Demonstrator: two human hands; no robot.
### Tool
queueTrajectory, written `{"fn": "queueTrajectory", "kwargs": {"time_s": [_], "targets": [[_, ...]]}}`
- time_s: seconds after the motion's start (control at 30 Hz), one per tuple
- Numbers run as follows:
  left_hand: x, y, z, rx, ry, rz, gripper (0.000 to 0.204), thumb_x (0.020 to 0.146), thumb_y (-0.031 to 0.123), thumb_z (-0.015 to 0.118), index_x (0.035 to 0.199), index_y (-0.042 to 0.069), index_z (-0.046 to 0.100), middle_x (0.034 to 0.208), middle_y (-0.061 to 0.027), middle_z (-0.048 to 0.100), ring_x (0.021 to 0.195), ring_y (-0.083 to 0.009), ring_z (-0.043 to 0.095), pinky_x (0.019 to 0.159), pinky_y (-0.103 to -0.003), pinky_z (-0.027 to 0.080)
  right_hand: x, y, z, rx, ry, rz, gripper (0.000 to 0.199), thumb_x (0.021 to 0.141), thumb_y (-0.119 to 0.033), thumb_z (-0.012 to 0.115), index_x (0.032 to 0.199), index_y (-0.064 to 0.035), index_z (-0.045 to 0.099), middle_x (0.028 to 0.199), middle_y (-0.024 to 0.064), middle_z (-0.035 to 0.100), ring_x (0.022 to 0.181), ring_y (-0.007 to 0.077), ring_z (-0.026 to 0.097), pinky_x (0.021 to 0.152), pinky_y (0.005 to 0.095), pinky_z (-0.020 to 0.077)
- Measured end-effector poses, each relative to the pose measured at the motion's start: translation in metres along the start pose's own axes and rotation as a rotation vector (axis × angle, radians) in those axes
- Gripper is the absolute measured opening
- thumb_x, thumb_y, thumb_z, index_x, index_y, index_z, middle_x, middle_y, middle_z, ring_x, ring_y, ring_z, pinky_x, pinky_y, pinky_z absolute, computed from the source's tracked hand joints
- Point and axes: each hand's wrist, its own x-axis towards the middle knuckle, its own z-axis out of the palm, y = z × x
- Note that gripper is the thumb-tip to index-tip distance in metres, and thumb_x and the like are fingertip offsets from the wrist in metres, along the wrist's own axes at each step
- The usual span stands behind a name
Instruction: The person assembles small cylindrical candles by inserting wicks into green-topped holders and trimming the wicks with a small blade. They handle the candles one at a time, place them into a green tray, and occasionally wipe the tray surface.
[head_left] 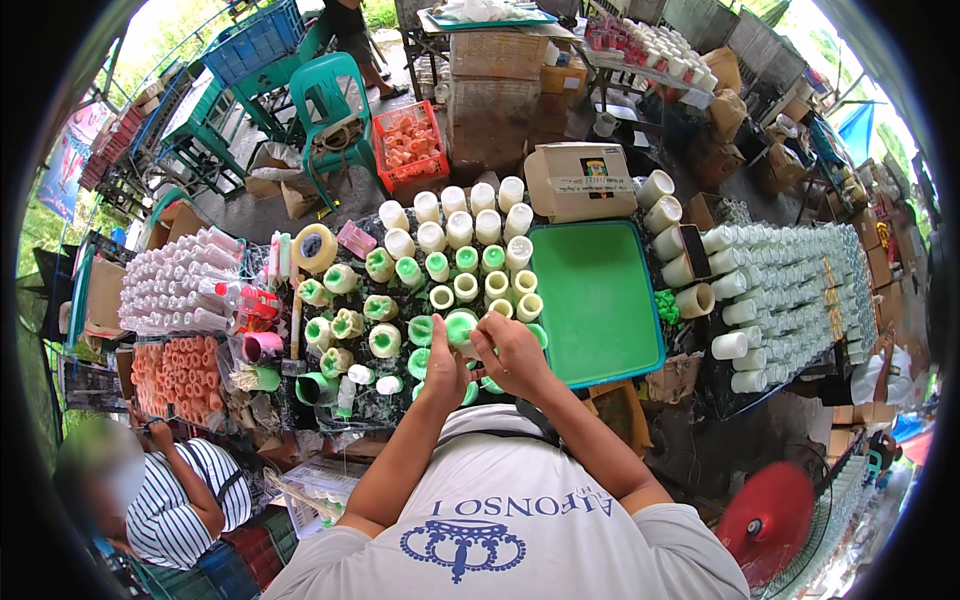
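Note:
At the table's near edge, both my hands are closed around a white cylinder with a green top [461, 326], which looks like a candle. My left hand [445, 368] grips its left side with the thumb pointing up. Pinched against its right side are the fingers of my right hand [515, 358]; what they do at its lower part is hidden. Just left of my left thumb stands a green-topped cylinder [420, 331]. Beyond my hands are rows of white cylinders [459, 228], some with green or cream tops. A flat green tray [600, 300] lies right of my right hand.
A roll of tape [314, 248] and a hammer [295, 330] lie at left. Behind the tray sits a cardboard box [580, 183]. More white cylinders [790, 290] crowd the right table. A red fan [767, 525] stands near right; a person in stripes [185, 490] sits near left.

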Motion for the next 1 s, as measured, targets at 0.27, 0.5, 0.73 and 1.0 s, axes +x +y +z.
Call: {"fn": "queueTrajectory", "kwargs": {"time_s": [0.27, 0.5, 0.73, 1.0], "targets": [[0.01, -0.005, -0.007, -0.042, -0.036, 0.094, 0.071, 0.101, 0.078, 0.041, 0.139, 0.019, 0.049, 0.137, -0.0058, 0.057, 0.129, -0.0235, 0.054, 0.099, -0.055, 0.048, -0.013, 0.006, 0.011, 0.079, 0.121, 0.23, 0.033, 0.103, -0.027, 0.064, 0.117, 0.0024, 0.059, 0.108, 0.0215, 0.066, 0.099, 0.0373, 0.066, 0.088, 0.0444, 0.0519], [0.003, -0.012, 0.012, 0.029, -0.103, 0.106, 0.062, 0.101, 0.069, 0.055, 0.14, 0.022, 0.042, 0.138, -0.0044, 0.054, 0.122, -0.0228, 0.057, 0.082, -0.041, 0.058, -0.017, 0.025, 0.036, 0.451, 0.096, 0.429, 0.076, 0.11, -0.053, 0.048, 0.154, 0.0086, 0.039, 0.145, 0.0256, 0.05, 0.125, 0.0343, 0.058, 0.11, 0.0429, 0.0452], [-0.008, 0.003, 0.013, 0.312, -0.125, 0.194, 0.088, 0.092, 0.091, 0.036, 0.143, 0.019, 0.032, 0.139, -0.009, 0.048, 0.122, -0.0226, 0.056, 0.083, -0.039, 0.054, -0.017, 0.005, 0.019, 0.009, 0.09, 0.13, 0.075, 0.112, -0.05, 0.044, 0.157, 0.0085, 0.034, 0.141, 0.023, 0.053, 0.128, 0.0309, 0.057, 0.096, 0.035, 0.0557], [-0.007, -0.006, 0.01, 0.385, -0.151, 0.287, 0.095, 0.098, 0.084, 0.036, 0.159, 0.013, 0.018, 0.152, -0.0109, 0.042, 0.136, -0.0278, 0.05, 0.099, -0.046, 0.054, -0.015, -0.002, 0.027, 0.768, 0.116, 0.477, 0.065, 0.112, -0.041, 0.051, 0.162, -0.0031, 0.034, 0.144, 0.0135, 0.049, 0.13, 0.0222, 0.054, 0.109, 0.0349, 0.046]]}}
